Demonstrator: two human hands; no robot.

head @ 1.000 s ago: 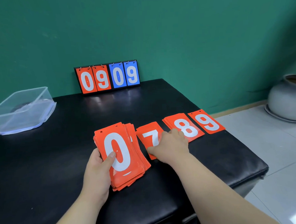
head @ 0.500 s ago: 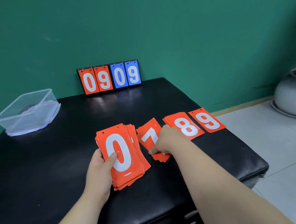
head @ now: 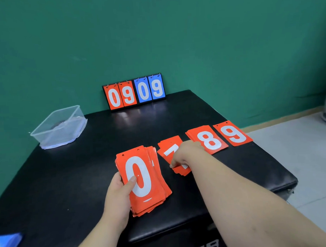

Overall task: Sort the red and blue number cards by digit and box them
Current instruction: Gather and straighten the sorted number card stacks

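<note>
Now the left hand [head: 117,196] grips the red card stack [head: 142,181] showing 0; just right of that stack, the right hand [head: 185,155] pinches the 7 pile [head: 168,151] on the counter [head: 68,182].

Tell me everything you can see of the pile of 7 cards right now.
The pile of 7 cards is a small, loosely fanned stack of red, plastic-looking cards lying flat on the black padded table, turned askew. The top card shows a white 7, partly hidden. The right hand rests on the pile, fingertips at its near left edge. It lies between the held stack topped by a 0 and the pile of 8 cards, apparently touching neither.
</note>
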